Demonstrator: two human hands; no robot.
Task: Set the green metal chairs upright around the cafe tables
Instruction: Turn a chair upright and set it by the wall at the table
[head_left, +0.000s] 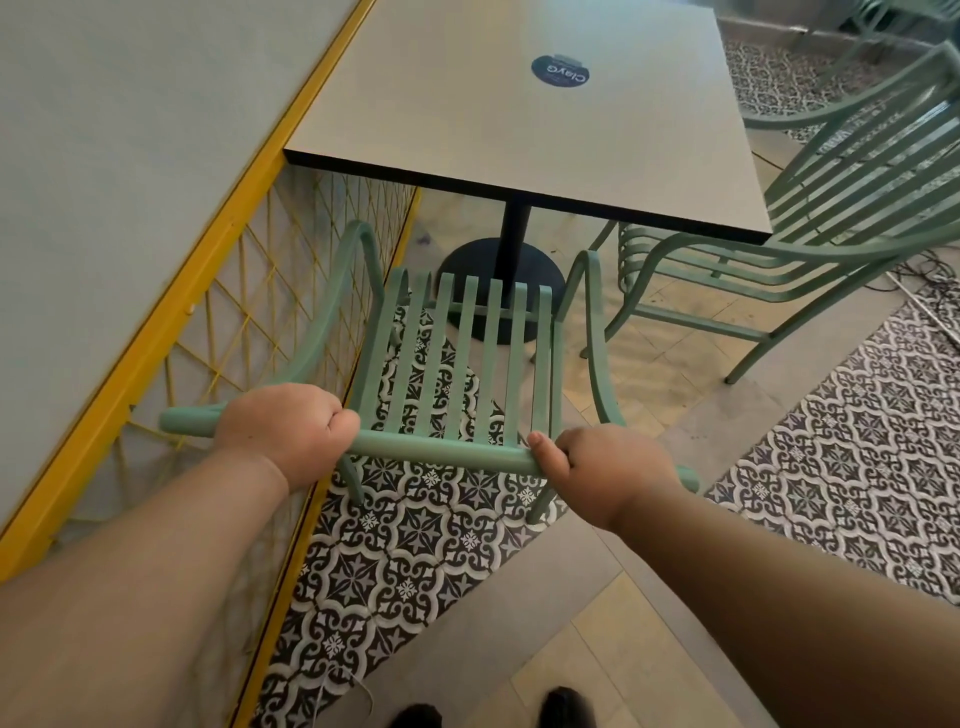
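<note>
A green metal chair (457, 358) with a slatted seat and curved armrests stands upright on the patterned floor, facing the square cafe table (519, 119). My left hand (285, 431) is shut on the left part of the chair's top back rail. My right hand (597, 467) grips the same rail near its right end. The chair's front reaches the table's black pedestal base (498, 270). A second green metal chair (810, 228) stands at the table's right side, partly under the tabletop.
A yellow-framed partition with yellow wire mesh (249, 291) runs along the left, close to the chair's left armrest. More green chair frames (883, 21) show at the top right. A round dark sticker (561, 70) lies on the tabletop. My shoes (561, 706) are at the bottom.
</note>
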